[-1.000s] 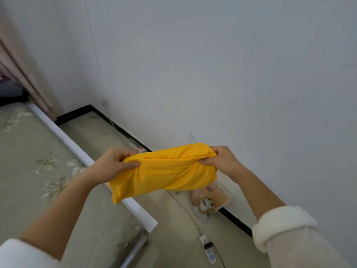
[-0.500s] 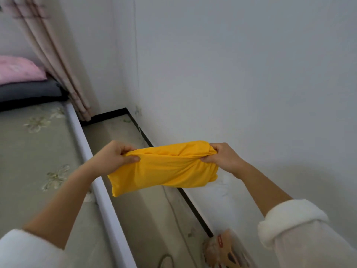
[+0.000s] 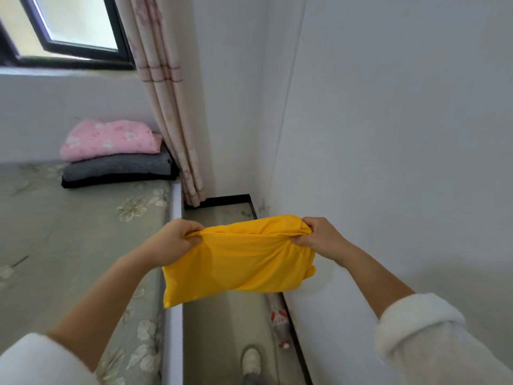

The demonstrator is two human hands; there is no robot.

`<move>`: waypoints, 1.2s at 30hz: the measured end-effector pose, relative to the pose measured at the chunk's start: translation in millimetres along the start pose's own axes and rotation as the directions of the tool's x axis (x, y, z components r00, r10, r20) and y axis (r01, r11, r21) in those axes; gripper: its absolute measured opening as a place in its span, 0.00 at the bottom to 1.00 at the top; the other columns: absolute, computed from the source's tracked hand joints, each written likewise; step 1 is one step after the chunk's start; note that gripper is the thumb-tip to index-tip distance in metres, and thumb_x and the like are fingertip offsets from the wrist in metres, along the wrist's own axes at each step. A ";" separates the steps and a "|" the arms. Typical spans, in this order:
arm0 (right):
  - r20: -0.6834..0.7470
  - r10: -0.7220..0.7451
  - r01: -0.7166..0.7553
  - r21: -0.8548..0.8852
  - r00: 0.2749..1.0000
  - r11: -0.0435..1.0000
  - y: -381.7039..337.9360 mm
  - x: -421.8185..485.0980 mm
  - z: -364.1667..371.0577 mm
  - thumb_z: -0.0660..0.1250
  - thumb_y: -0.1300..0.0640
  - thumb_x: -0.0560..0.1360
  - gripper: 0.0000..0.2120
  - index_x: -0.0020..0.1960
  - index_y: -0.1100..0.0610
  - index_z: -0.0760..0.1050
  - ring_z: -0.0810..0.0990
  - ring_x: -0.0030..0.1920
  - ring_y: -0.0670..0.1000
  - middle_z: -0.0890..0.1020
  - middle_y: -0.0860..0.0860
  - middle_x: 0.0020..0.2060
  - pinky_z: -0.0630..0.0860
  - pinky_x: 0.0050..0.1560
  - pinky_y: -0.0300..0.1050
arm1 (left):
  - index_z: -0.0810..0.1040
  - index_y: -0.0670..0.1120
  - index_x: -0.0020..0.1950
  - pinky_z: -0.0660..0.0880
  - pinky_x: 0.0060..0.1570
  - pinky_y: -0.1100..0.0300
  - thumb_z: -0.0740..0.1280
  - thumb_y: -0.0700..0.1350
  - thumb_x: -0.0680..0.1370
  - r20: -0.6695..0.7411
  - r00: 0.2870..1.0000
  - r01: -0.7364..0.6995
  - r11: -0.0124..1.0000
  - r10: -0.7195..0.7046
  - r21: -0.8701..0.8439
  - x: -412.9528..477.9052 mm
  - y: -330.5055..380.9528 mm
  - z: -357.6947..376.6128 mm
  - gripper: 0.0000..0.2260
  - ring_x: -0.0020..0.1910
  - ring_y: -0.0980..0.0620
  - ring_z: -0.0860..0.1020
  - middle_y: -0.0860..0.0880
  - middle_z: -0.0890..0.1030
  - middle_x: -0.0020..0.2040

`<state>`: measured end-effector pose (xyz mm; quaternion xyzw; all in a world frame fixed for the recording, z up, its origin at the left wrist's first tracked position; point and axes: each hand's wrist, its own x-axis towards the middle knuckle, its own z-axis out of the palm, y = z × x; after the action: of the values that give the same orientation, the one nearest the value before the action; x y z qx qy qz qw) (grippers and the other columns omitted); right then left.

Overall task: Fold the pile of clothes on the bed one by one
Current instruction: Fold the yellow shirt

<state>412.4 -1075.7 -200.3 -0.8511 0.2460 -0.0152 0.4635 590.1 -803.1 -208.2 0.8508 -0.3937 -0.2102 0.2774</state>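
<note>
A folded yellow garment hangs in the air between my hands, over the gap beside the bed. My left hand pinches its upper left corner and my right hand pinches its upper right corner. The cloth sags below both hands. On the bed's far end lies a stack of folded clothes: a pink flowered piece on top of a grey one and a black one.
The bed with a green flowered cover fills the left side. A narrow floor strip runs between the bed and the white wall. A curtain hangs in the corner under a window. My shoe and a wrapper are on the floor.
The view has swung left and upward, bringing the window and the folded stack into sight. Both hands keep the same hold on the yellow garment.
</note>
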 end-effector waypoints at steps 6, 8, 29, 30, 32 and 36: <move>0.109 -0.113 0.105 0.078 0.988 0.991 -31.4 141.2 -8.1 0.71 0.61 0.73 0.10 0.53 0.53 0.79 0.80 0.48 0.48 0.82 0.50 0.48 0.75 0.47 0.40 | 0.77 0.53 0.48 0.68 0.43 0.59 0.63 0.40 0.79 -0.170 0.983 0.084 0.995 -0.073 0.059 84.9 -35.3 -52.9 0.08 0.45 0.53 0.77 0.53 0.79 0.44; 0.120 -0.123 0.113 0.086 0.985 0.990 -44.6 181.1 -11.3 0.72 0.61 0.72 0.10 0.53 0.54 0.80 0.80 0.48 0.50 0.83 0.50 0.47 0.76 0.47 0.41 | 0.78 0.51 0.50 0.69 0.44 0.58 0.63 0.40 0.79 -0.209 0.971 0.128 0.990 -0.115 0.050 107.2 -42.2 -69.6 0.07 0.45 0.52 0.77 0.52 0.80 0.44; 0.272 -0.376 0.348 0.147 0.886 0.926 -241.7 588.7 133.9 0.72 0.57 0.73 0.07 0.48 0.47 0.78 0.79 0.45 0.44 0.82 0.44 0.43 0.73 0.40 0.36 | 0.75 0.53 0.55 0.67 0.42 0.63 0.60 0.39 0.80 -0.607 0.731 0.327 0.941 -0.313 -0.091 317.0 -289.4 -292.1 0.10 0.48 0.52 0.76 0.54 0.79 0.48; 0.283 -0.370 0.341 0.149 0.885 0.928 -252.9 607.5 145.3 0.72 0.57 0.73 0.08 0.49 0.46 0.77 0.79 0.45 0.43 0.82 0.44 0.44 0.73 0.40 0.35 | 0.74 0.53 0.55 0.68 0.43 0.62 0.60 0.39 0.81 -0.593 0.738 0.330 0.939 -0.322 -0.100 327.1 -307.6 -307.1 0.10 0.49 0.52 0.76 0.54 0.79 0.49; 0.296 -0.364 0.330 0.159 0.883 0.931 -277.1 645.8 169.6 0.71 0.58 0.74 0.09 0.50 0.45 0.77 0.79 0.46 0.42 0.82 0.43 0.45 0.73 0.42 0.35 | 0.76 0.50 0.58 0.68 0.48 0.59 0.60 0.39 0.81 -0.586 0.741 0.337 0.937 -0.327 -0.098 347.9 -343.5 -340.7 0.10 0.51 0.52 0.76 0.53 0.79 0.51; 0.339 -0.361 0.311 0.192 0.869 0.931 -319.5 707.3 217.9 0.70 0.62 0.74 0.13 0.48 0.43 0.77 0.79 0.44 0.35 0.82 0.39 0.42 0.73 0.42 0.31 | 0.79 0.47 0.57 0.69 0.46 0.58 0.63 0.37 0.79 -0.626 0.712 0.343 0.935 -0.318 -0.085 372.4 -401.3 -395.8 0.11 0.49 0.52 0.76 0.54 0.79 0.49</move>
<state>1218.3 -1068.0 -212.9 -0.8360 0.0009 0.0481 0.5466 1264.2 -759.6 -216.1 0.9329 -0.1233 0.0480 0.3351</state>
